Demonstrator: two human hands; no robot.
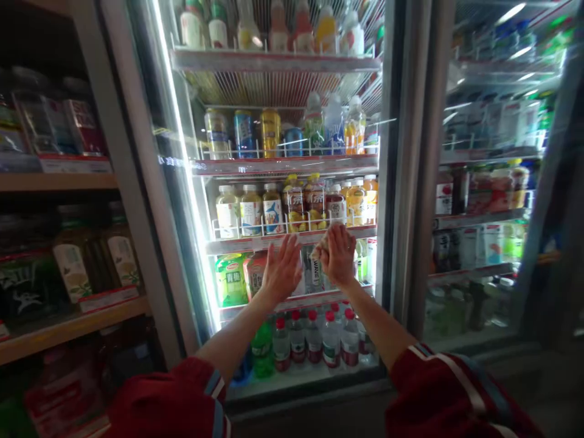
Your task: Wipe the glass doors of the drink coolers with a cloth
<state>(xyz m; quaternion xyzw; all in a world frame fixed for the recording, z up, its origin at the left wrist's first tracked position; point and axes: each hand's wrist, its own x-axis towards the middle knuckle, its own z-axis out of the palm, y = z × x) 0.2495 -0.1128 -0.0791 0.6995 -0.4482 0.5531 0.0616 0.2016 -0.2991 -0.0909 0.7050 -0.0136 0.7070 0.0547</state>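
Note:
My left hand [281, 272] is raised in front of the lit drinks cooler, palm forward with its fingers spread and nothing in it. It appears to be at or close to the glass door [292, 165], which shows faint reflections. To its right, the fingers of my right hand [339, 255] are bent over a crumpled pale cloth [322, 243], mostly covered by the hand. Whether the cloth presses on the glass I cannot tell. Behind the hands stand a green drink pack [231, 280] and bottles with yellow caps [314, 201].
Bottles with red caps [312, 336] line the cooler's bottom, and cans [270, 132] stand higher up. A metal door frame [417, 170] runs down the right, with another glass-fronted cooler beyond. Wooden shelves [59, 181] of bottles stand at left.

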